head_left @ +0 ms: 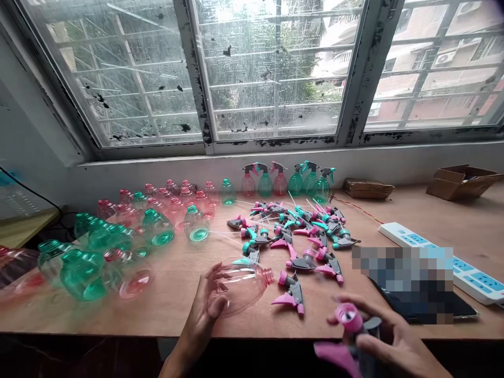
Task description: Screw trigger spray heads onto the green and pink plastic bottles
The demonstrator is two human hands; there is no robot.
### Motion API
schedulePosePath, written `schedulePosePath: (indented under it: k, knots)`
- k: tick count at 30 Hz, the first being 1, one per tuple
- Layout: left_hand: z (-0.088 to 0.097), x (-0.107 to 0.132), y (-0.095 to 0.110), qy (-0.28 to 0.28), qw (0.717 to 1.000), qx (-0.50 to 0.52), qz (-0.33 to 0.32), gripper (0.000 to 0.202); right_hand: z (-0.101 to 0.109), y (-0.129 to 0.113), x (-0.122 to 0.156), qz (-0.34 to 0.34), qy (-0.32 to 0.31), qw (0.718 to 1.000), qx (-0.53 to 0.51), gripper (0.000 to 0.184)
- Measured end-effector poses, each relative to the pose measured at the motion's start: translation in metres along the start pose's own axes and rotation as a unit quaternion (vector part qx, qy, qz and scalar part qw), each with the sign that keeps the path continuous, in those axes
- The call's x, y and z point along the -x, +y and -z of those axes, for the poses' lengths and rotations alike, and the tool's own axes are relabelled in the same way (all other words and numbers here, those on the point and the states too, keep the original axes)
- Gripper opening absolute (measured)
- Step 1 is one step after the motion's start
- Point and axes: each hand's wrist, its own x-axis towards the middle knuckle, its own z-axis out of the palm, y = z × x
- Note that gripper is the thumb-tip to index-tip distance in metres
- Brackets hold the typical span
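Left hand (205,310) around pink bottle (246,283), right hand (391,349) around spray head (349,319), near table (118,321) edge.

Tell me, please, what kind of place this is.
Probably a small assembly workshop for spray bottles. On the wooden bench lie empty bottles, loose trigger heads are piled beside them, and finished sprayers stand under the window. The left hand holds a pink bottle, the right hand a pink trigger head.

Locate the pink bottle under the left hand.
Head view, left of centre: the clear pink plastic bottle lies on its side at the wooden table's near edge, neck toward a pink-and-grey trigger sprayer head on its right.
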Motion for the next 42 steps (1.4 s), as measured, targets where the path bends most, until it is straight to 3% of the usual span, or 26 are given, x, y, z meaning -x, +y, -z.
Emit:
schedulePosePath:
  k: [1, 3, 6, 8, 13, 16, 20, 23, 26, 32, 38, 42]
  knots:
    - [0.003, -0.002, -0.002, 0.007, 1.000, 0.020, 0.015, 0.063, -0.004, 0.002, 0.000, -0.008, -0.049, 0.996, -0.067, 0.076]
    - [0.008, -0.005, -0.007, 0.013, 0.996, 0.066, 0.055, 0.058, -0.012, 0.005, -0.006, -0.018, -0.089, 0.988, -0.125, 0.064]
    - [0.012, -0.007, -0.010, 0.017, 0.990, 0.118, 0.078, 0.052, -0.015, 0.011, -0.018, -0.005, 0.003, 0.995, -0.099, 0.044]
    - [0.012, -0.007, -0.009, 0.023, 0.989, 0.123, 0.077, 0.051, -0.011, 0.014, -0.022, 0.005, 0.064, 0.996, -0.066, 0.043]
    - [0.007, -0.006, -0.006, 0.034, 0.990, 0.108, 0.085, 0.049, 0.001, 0.008, -0.024, 0.017, 0.101, 0.994, 0.027, 0.049]
    - [0.006, -0.005, -0.006, 0.032, 0.994, 0.066, 0.082, 0.050, -0.006, -0.004, -0.028, -0.006, 0.073, 0.996, 0.055, 0.047]
    - [0.007, -0.003, -0.005, 0.010, 0.997, 0.015, 0.071, 0.054, -0.037, -0.015, -0.040, -0.007, 0.000, 1.000, 0.025, 0.041]
    - [0.009, -0.002, -0.003, -0.041, 0.997, -0.004, 0.068, 0.054, -0.060, -0.013, -0.045, -0.042, -0.107, 0.992, -0.054, 0.038]
    - [0.012, -0.002, -0.002, -0.087, 0.993, -0.037, 0.066, 0.052, -0.069, -0.009, -0.046, -0.036, -0.123, 0.988, -0.082, 0.037]
    - [0.005, -0.008, -0.001, -0.103, 0.991, -0.055, 0.063, 0.054, -0.057, -0.007, -0.052, 0.013, -0.027, 0.997, -0.066, 0.030]
    - [-0.025, -0.012, 0.007, -0.152, 0.986, -0.042, 0.063, 0.061, -0.048, -0.003, -0.058, 0.003, -0.048, 0.992, -0.114, 0.036]
    - [-0.025, -0.008, 0.008, -0.189, 0.979, -0.056, 0.053, 0.075, -0.039, -0.005, -0.055, 0.011, -0.020, 0.999, -0.042, 0.034]
